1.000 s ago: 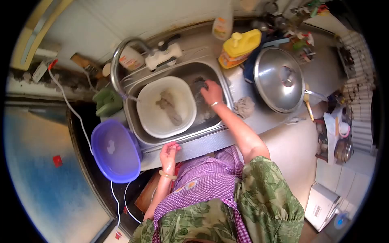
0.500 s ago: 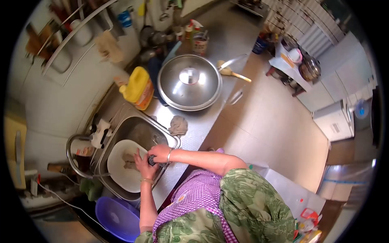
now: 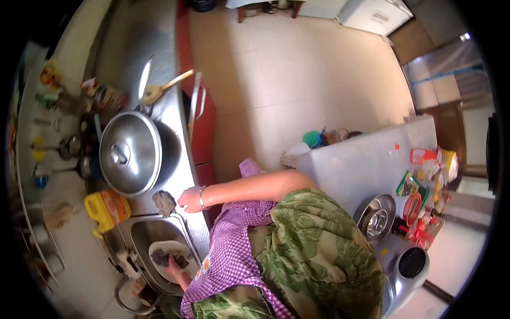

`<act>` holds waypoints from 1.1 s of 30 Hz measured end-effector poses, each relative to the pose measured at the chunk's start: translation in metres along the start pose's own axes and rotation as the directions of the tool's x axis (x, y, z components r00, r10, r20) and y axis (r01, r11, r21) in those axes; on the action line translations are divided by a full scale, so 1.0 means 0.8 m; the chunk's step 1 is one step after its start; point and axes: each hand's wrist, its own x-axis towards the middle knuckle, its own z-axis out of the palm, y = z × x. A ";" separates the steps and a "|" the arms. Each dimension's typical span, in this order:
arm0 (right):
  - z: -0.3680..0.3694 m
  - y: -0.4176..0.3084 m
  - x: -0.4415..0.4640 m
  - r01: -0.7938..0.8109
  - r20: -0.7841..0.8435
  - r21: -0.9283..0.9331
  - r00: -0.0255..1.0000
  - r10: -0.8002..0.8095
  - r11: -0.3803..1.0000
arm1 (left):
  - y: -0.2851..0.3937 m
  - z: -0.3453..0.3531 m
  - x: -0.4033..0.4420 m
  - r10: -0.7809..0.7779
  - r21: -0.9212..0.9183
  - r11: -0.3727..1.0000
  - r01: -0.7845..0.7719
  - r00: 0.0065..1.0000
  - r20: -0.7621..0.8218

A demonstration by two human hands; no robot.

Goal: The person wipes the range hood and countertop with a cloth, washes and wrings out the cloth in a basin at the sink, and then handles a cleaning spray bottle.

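Note:
My left hand is down in the white basin inside the sink, its fingers closed around a dark grey wad, possibly a scrubber or wet cloth. A brownish piece of cloth lies against that hand on its other side. On the counter edge, my right hand is just beside a crumpled grey-brown rag. The right fingers are small and blurred, so their grip cannot be made out.
A large lidded steel pot stands on the counter past the sink. Near it are a yellow jug and a wooden spoon. The curved tap rises by the wall. Behind me, a table holds steel bowls and packets.
My right hand has left the basin and moved to the counter by the rag. The dark wad is now at my left hand. The view has turned toward the floor and the table.

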 end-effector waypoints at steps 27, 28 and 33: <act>-0.151 0.275 -0.217 -0.500 -0.300 0.340 0.746 0.595 0.797 | 0.133 0.095 -0.175 -0.293 -0.255 0.871 0.420 0.860 0.418; -0.152 0.274 -0.214 -0.505 -0.294 0.342 0.744 0.600 0.793 | 0.157 0.118 -0.170 -0.234 -0.275 0.876 0.397 0.847 0.478; -0.140 0.293 -0.225 -0.476 -0.283 0.481 0.711 0.644 0.737 | 0.315 0.303 -0.218 0.035 -0.314 0.901 0.299 0.671 0.741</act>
